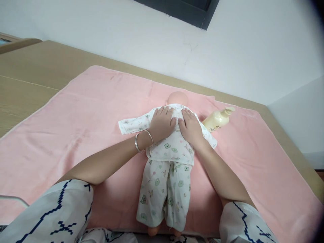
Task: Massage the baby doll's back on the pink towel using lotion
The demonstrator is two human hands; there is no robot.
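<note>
A baby doll (169, 158) in a white patterned top and trousers lies on a pink towel (83, 111), head away from me. My left hand (162, 122) rests flat on the doll's upper body, fingers stretched toward its head (178, 98); a silver bangle (143, 140) circles that wrist. My right hand (191, 126) lies flat beside it on the doll's right shoulder area, fingers together and extended. Neither hand holds anything.
A cream pump bottle (218, 119) lies on its side on the towel just right of the doll's shoulder. The towel covers a wooden table (27, 71) against a white wall. A dark window frame (187, 11) is above.
</note>
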